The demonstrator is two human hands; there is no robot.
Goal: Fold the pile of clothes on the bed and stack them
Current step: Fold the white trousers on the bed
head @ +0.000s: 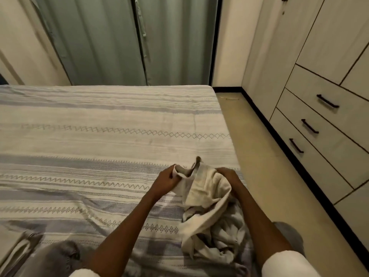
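Note:
A cream garment (203,188) is held up over the near right part of the bed. My left hand (165,181) pinches its upper left edge, and my right hand (228,174) grips its upper right edge from behind. The cloth hangs down between them onto a crumpled pile of pale clothes (223,240) lying on the bed near its right edge. Part of my right hand's fingers is hidden behind the fabric.
The bed (99,126) has a striped cream and blue-grey cover. A grey garment (52,256) lies at the near left. Green curtains (111,41) hang beyond the bed. A wardrobe with drawers (323,124) lines the right wall, with a strip of floor (259,148) between.

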